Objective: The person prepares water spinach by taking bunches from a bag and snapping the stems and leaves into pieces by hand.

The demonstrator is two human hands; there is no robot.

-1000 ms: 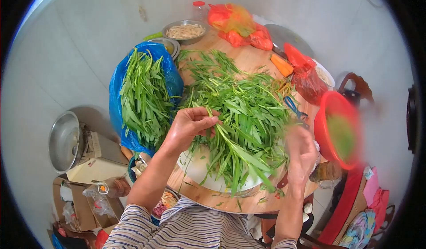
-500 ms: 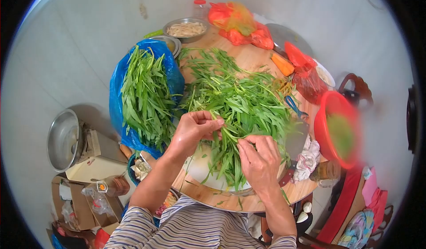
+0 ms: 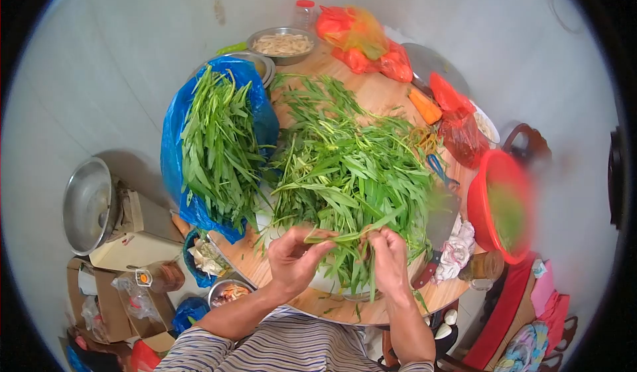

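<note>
A green stem (image 3: 344,237) with long leaves is stretched between my two hands near the table's front edge. My left hand (image 3: 296,256) pinches one end of it, and my right hand (image 3: 387,256) pinches it farther right. Just beyond them a large heap of leafy greens (image 3: 358,160) lies on the round wooden table (image 3: 318,306), partly over a white surface. More greens (image 3: 222,146) fill a blue plastic bag (image 3: 174,153) on the left.
A red basin (image 3: 488,206) with green pieces stands at the right, beside a cleaver (image 3: 443,216), a cloth (image 3: 456,251) and a glass jar (image 3: 484,266). Farther back are a carrot (image 3: 424,106), red bags (image 3: 371,40) and a metal bowl (image 3: 282,54). Boxes (image 3: 119,306) lie lower left.
Both hands have moved down toward the table's front edge with the stem. My right hand, earlier blurred at the right, has come in beside my left hand. The view has shifted slightly.
</note>
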